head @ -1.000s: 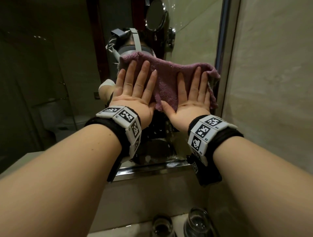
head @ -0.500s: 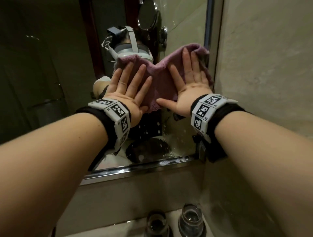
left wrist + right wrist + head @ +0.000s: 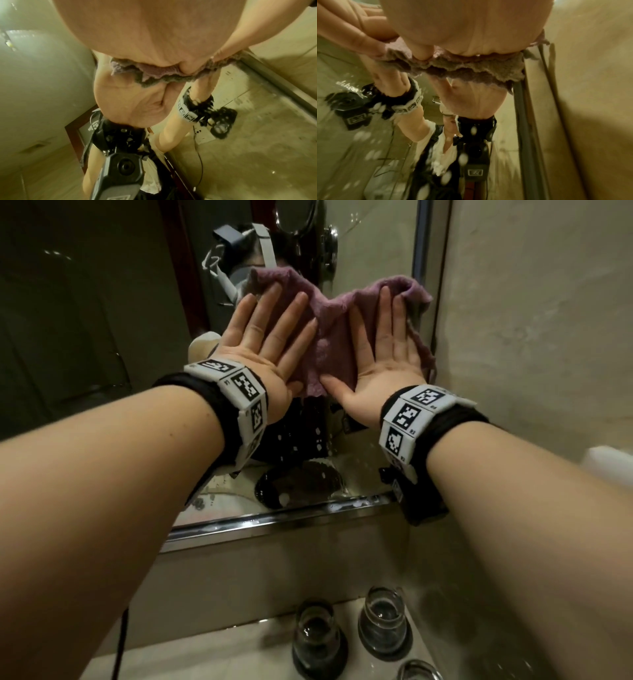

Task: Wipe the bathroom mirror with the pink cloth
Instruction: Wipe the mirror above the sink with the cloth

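The pink cloth (image 3: 330, 337) is spread flat against the bathroom mirror (image 3: 102, 337), near the mirror's right frame. My left hand (image 3: 267, 337) presses its left part with straight, spread fingers. To its right my right hand (image 3: 387, 340) lies flat on the cloth too, fingertips near the bunched top right corner. In the left wrist view the cloth's ruffled lower edge (image 3: 154, 75) shows under my palm (image 3: 154, 33). In the right wrist view the same edge (image 3: 471, 71) hangs below the right palm (image 3: 471, 27), beside the mirror frame (image 3: 520, 108). White droplets speckle the glass below the cloth.
A tiled wall (image 3: 531, 337) meets the mirror's chrome right edge (image 3: 423, 251). A chrome strip (image 3: 274, 522) bounds the mirror's bottom. On the counter below stand glass tumblers (image 3: 317, 638) (image 3: 383, 621) and a third rim (image 3: 419, 671). A round wall mirror is reflected above the cloth.
Both hands slid the cloth up the glass from a second ago, and its top edge now sags into a dip between them. Since half a second ago they have shifted little.
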`<state>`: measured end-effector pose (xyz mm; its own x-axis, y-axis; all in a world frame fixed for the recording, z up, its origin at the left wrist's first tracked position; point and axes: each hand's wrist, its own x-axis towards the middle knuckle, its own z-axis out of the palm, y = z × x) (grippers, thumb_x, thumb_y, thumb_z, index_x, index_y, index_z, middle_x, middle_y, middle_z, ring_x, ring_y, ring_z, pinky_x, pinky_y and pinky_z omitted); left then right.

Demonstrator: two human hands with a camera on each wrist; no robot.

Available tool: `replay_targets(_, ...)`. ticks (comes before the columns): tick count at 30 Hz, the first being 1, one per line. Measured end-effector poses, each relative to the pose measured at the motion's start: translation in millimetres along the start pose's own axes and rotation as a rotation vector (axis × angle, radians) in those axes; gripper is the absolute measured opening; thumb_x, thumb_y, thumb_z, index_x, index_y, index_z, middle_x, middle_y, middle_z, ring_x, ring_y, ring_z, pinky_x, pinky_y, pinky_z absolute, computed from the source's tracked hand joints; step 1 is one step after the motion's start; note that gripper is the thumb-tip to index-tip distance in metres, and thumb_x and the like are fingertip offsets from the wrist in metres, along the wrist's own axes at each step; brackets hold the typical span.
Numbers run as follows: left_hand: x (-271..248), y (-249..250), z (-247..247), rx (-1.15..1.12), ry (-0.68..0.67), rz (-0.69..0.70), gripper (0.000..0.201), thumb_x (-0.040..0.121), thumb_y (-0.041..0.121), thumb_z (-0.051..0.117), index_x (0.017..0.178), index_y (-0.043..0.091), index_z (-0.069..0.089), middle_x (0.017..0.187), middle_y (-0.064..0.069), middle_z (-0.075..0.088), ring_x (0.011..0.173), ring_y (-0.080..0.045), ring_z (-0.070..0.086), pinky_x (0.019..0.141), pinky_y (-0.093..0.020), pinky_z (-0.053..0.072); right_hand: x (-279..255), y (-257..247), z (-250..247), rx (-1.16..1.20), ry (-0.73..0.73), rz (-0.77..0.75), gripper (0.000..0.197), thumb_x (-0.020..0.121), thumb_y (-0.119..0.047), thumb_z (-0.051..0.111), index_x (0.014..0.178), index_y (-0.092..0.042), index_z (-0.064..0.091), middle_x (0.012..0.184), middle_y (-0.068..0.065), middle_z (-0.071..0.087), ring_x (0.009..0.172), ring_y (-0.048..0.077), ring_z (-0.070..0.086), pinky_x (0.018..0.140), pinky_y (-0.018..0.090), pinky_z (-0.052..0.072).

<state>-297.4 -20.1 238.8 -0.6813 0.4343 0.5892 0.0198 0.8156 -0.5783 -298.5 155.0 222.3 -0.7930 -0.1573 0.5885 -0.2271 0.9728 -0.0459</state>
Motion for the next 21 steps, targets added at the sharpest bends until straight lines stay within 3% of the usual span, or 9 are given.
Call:
replay_targets(10,-16,40,6,-0.206,-0.035,-0.047,0.072,0.096,0.045,0.024,0.148,0.016,-0.015,0.157,-0.011,-0.021,0.143,-0.038,-0.018,0.105,-0.044,-0.022,-32,-4,47,0.059,0.004,0.087,0.079,0.092,-0.056,0.027,0.147,-0.02,-0.017,0.154,0.013,-0.025,0.143,0.028,-0.023,0.113,0.037,-0.014)
replay_targets(14,-20,47,12,-0.251,0.0,-0.051,0.071,0.096,0.042,0.028,0.15,0.014,-0.011,0.158,-0.013,-0.015,0.144,-0.04,-0.014,0.106,-0.045,-0.02,-36,-3,55,0.068,0.013,0.098,0.077,0.093,-0.054,0.028,0.147,-0.02,-0.016,0.155,0.013,-0.023,0.143,0.027,-0.021,0.116,0.038,-0.008)
replay_targets(21,-30,65,18,-0.269,-0.036,-0.071,0.071,0.096,0.04,0.025,0.149,0.015,-0.015,0.157,-0.011,-0.019,0.144,-0.038,-0.017,0.106,-0.044,-0.022,-49,-4,66,0.105,-0.018,0.127,0.074,0.095,-0.046,0.03,0.147,-0.02,-0.016,0.155,0.012,-0.023,0.143,0.026,-0.021,0.115,0.037,-0.009)
